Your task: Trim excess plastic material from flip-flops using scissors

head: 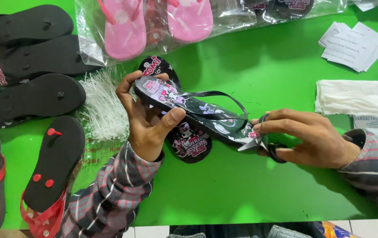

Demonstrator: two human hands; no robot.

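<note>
We see left hand gripping toe end of black printed flip-flop, thumb pressed on top face, fingers curled round far edge. Sandal held above green table near centre, long axis running from upper left to lower right, strap side up, heel toward right hand. Right hand closed around scissors, blades at heel end. Second matching flip-flop lies flat beneath. White fastener bundle just left. Black soles stacked at far-left edge.
</note>
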